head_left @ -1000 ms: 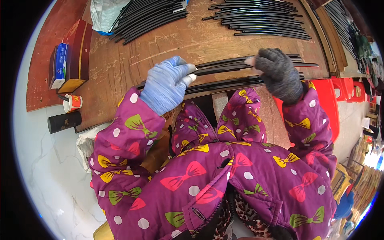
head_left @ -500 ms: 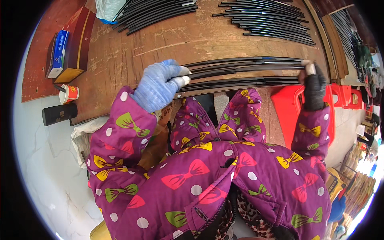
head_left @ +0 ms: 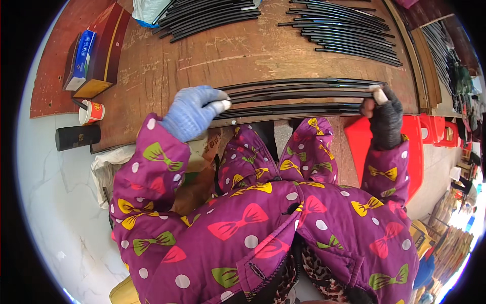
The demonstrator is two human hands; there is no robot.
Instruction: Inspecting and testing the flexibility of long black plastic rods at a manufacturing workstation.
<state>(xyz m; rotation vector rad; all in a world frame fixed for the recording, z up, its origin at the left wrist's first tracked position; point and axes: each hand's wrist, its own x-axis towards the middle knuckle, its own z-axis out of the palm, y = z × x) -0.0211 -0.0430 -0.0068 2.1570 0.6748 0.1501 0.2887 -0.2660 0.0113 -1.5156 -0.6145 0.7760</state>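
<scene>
A thin black rod (head_left: 298,95) stretches between my two hands over the table's near edge. My left hand (head_left: 192,111), in a light blue glove with the fingertips showing pale, pinches its left end between thumb and finger. At the other end my right hand (head_left: 385,114), in a dark grey glove with pale fingertips, closes on the rod with thumb and fingers. Just beyond it lie more black rods (head_left: 304,81), and others (head_left: 298,108) lie along the near edge. Some of their ends are hidden behind my hands.
Two piles of black rods, left (head_left: 212,20) and right (head_left: 349,33), lie farther back on the wooden table (head_left: 228,63). Boxes (head_left: 104,50), a paper cup (head_left: 92,111) and a black cylinder (head_left: 78,138) are at left. A red plastic stool (head_left: 359,147) stands at right.
My right hand has moved left, turning its fingers inward on the rod's end. My left hand has shifted slightly left, still pinching. The whole view has shifted a little.
</scene>
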